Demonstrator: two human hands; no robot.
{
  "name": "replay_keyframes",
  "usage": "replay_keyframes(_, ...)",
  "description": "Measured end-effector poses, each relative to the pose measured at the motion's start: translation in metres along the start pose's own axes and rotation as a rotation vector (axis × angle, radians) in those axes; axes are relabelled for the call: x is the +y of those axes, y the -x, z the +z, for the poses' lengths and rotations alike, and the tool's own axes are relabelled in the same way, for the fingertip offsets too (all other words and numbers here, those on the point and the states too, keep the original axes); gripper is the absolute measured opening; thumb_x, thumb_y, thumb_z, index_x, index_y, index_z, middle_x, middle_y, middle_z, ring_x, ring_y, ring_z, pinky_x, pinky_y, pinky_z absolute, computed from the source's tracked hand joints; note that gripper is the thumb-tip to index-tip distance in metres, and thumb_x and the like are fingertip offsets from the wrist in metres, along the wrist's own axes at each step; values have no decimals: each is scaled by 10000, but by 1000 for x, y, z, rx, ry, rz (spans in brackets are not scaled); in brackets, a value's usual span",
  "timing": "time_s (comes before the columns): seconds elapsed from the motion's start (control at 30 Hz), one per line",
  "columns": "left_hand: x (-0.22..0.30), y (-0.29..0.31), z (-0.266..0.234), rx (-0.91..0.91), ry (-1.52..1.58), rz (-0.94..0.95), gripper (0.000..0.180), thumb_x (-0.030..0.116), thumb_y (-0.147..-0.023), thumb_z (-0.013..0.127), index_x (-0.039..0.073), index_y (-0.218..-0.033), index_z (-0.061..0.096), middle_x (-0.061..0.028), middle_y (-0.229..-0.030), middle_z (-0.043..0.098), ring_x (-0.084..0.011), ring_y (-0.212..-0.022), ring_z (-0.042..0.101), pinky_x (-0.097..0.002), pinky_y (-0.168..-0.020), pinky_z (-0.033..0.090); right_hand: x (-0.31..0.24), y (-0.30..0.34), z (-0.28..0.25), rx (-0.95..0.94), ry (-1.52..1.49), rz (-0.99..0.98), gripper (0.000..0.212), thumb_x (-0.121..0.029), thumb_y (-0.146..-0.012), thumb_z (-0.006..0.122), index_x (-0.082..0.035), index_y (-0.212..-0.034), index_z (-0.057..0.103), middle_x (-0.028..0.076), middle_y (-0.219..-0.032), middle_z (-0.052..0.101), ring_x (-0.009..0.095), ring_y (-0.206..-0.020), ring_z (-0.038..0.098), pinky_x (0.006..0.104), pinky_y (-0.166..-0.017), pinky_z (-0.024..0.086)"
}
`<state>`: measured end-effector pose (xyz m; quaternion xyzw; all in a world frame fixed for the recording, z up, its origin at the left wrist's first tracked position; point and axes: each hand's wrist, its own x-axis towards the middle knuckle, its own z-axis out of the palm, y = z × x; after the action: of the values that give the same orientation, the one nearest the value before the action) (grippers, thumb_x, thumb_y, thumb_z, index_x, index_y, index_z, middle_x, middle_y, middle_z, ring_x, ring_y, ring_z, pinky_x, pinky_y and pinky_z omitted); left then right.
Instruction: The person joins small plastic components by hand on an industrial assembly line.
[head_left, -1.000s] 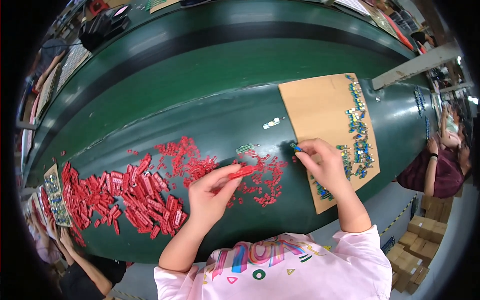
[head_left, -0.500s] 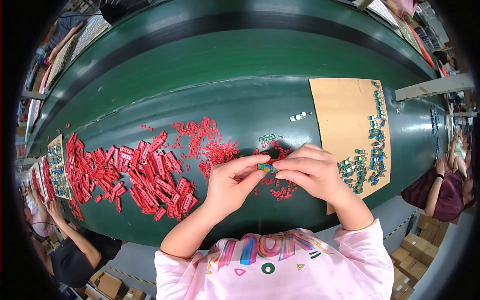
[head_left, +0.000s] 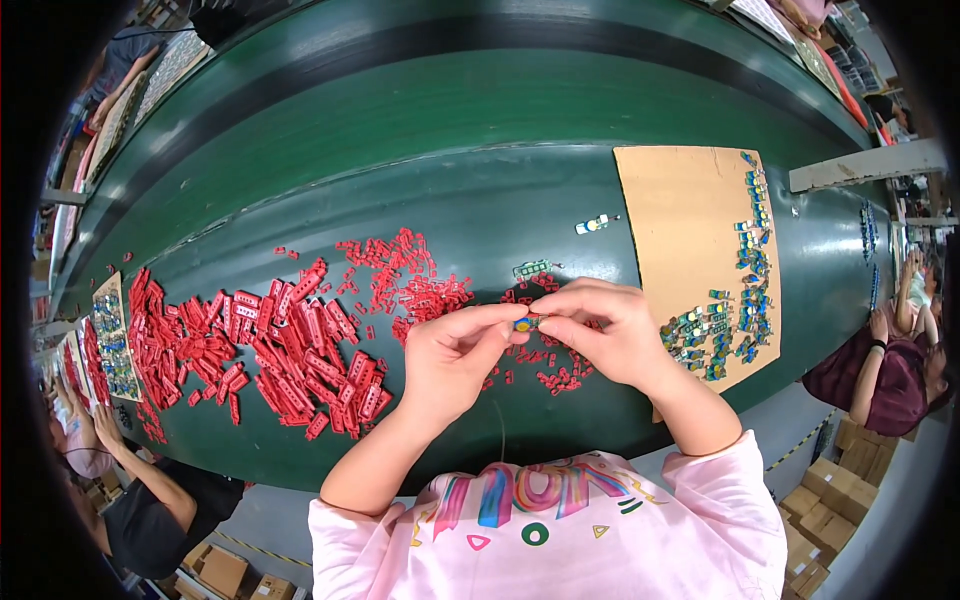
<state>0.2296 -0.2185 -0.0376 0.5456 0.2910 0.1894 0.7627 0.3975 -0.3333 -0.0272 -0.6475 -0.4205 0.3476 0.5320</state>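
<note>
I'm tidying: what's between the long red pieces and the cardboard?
Head view: small red pieces, left hand, right hand, held part, green part and whitish part.

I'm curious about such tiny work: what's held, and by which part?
A small blue-and-yellow piece, held by the left hand and right hand together; exactly where is hidden.

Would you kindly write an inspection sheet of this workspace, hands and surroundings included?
Surface: dark green bench; brown board at right.
Job's things: small blue-and-yellow piece, held; long red parts heaped left; small assemblies on the board.
Clutter: small red pieces scattered mid-bench.
Grippers: left hand and right hand pinch the piece.
Cables: thin dark line, upper left, possibly a cord.
Surroundings: co-workers both sides; cardboard boxes lower right.
</note>
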Motion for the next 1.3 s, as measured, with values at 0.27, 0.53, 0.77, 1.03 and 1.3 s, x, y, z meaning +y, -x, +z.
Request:
replay_keyframes(0.27,12,-7,-7,36,-523,217,282,-74,-841,618,48,-1069,730,-77,-884,744,-127,-702,678,-219,-573,493,11,-13,12,10,-69,5,171,79,-819,693,-24,-957,700,39,-826,664,105,-634,572,228,-578,461)
replay_keyframes(0.53,24,-33,-17,31,-520,246,254,-55,-826,652,43,-1049,723,-62,-898,732,-140,-705,650,-243,-611,499,-1,-35,20,62,91,-210,130,48,-858,685,-10,-974,684,66,-906,662,123,-702,599,242,-650,497)
replay_keyframes(0.77,29,-95,-45,299,-401,299,231,-14,-867,651,50,-1081,712,-40,-886,711,-116,-709,607,-233,-648,486,7,-43,25,121,226,-223,129,-49,-849,717,-17,-969,683,57,-939,659,163,-841,610,286,-766,500)
replay_keyframes(1.03,57,-172,-183,465,-971,24,170,205,-875,674,85,-965,755,3,-770,686,-146,-639,588,-285,-650,484,4,-33,31,-217,930,-520,183,-121,-783,715,-59,-953,689,40,-928,632,220,-906,586,318,-856,464)
replay_keyframes(1.3,87,-73,-169,277,-1235,140,185,239,-803,723,63,-850,754,-63,-861,700,-280,-721,644,-368,-717,516,-4,-40,41,-285,1141,-576,101,-87,-752,656,-71,-851,645,45,-833,586,219,-834,570,319,-821,473)
